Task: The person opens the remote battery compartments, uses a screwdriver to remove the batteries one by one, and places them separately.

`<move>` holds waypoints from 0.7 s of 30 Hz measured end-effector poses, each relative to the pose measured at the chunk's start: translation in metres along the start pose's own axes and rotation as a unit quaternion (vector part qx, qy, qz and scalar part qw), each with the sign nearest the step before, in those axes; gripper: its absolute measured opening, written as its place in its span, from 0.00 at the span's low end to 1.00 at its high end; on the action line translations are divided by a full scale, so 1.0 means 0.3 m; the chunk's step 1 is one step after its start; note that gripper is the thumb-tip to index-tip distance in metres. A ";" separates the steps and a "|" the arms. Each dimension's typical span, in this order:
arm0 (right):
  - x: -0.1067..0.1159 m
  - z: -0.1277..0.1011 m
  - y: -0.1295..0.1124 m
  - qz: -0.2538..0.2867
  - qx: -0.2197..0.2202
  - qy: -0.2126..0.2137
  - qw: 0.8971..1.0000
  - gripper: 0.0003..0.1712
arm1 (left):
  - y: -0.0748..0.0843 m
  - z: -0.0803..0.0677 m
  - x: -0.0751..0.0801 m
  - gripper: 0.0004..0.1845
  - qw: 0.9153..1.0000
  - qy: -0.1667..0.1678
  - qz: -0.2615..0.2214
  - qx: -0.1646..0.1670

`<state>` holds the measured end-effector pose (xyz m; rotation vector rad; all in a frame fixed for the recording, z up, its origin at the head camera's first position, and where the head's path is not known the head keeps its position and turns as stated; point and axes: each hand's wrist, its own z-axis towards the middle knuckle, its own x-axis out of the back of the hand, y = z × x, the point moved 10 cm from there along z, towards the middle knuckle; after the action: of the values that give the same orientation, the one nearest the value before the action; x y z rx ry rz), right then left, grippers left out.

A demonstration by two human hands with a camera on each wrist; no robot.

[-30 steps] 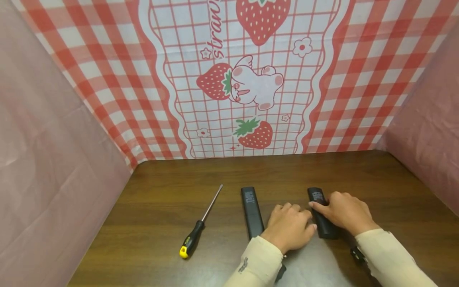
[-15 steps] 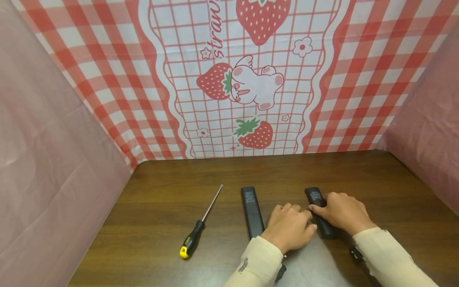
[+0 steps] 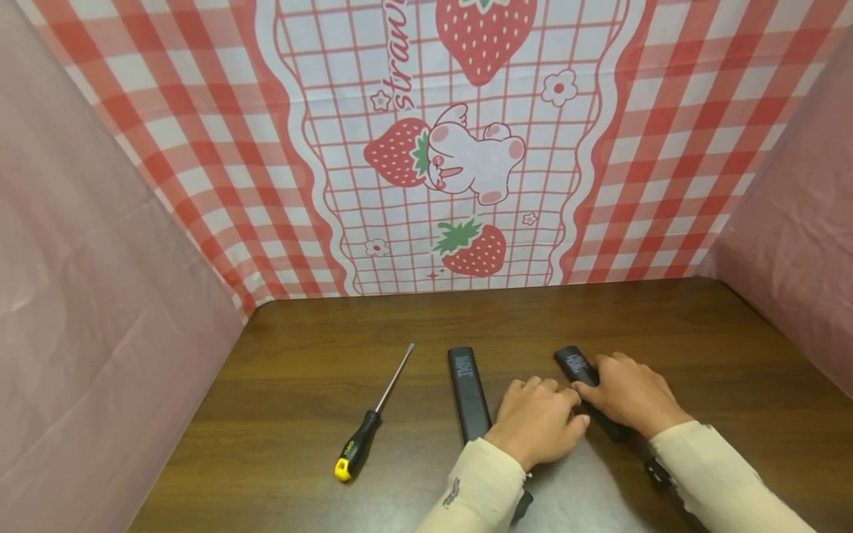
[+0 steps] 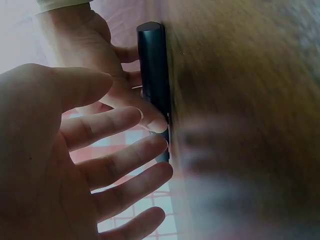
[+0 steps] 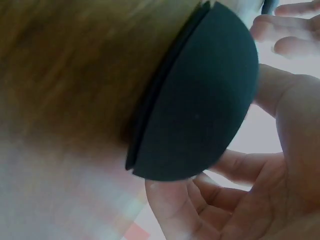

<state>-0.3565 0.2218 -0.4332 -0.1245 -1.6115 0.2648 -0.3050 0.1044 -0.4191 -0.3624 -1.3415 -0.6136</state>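
Note:
My right hand (image 3: pixel 629 392) holds a black remote control (image 3: pixel 574 360) between thumb and fingers at its sides. This remote lies slanted on the table, its far end tilted left, a printed label facing up. In the right wrist view the end of the remote (image 5: pixel 195 100) fills the middle, with fingers around it. My left hand (image 3: pixel 538 422) rests low over the table with fingers loosely spread and nothing in them, as the left wrist view shows (image 4: pixel 75 150). A second black remote control (image 3: pixel 469 392) lies label up left of it, its near end hidden behind the left hand and sleeve.
A screwdriver (image 3: pixel 363 437) with a black and yellow handle lies at the left, its tip pointing away. The brown wooden table (image 3: pixel 300 348) meets a checked strawberry cloth (image 3: pixel 453 148) at the back. Pink cloth (image 3: pixel 100 259) hangs along both sides.
The right-hand remote's far end has swung to the left, so it now lies more slanted. My right hand has shifted slightly left with it. The left hand stays in place.

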 end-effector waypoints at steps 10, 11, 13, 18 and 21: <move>0.002 -0.003 -0.011 0.011 0.022 0.014 1.000 0.28 | 0.003 -0.002 0.008 0.17 1.000 -0.003 -0.007 -0.001; 0.002 -0.003 -0.013 0.010 0.026 0.016 0.999 0.28 | 0.004 -0.003 0.009 0.18 1.000 -0.003 -0.007 -0.002; 0.002 -0.003 -0.015 0.009 0.030 0.019 0.999 0.27 | 0.010 -0.004 0.011 0.18 1.000 -0.002 -0.011 -0.006; -0.001 -0.001 -0.013 0.014 0.027 0.013 0.999 0.27 | 0.017 -0.005 0.010 0.17 1.000 -0.006 -0.027 -0.009; -0.007 0.002 -0.004 0.023 0.015 -0.001 1.000 0.29 | 0.019 -0.005 0.012 0.17 0.999 -0.010 -0.040 -0.007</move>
<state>-0.3568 0.2201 -0.4350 -0.1397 -1.6065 0.3246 -0.3000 0.1072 -0.4154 -0.3284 -1.3755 -0.6889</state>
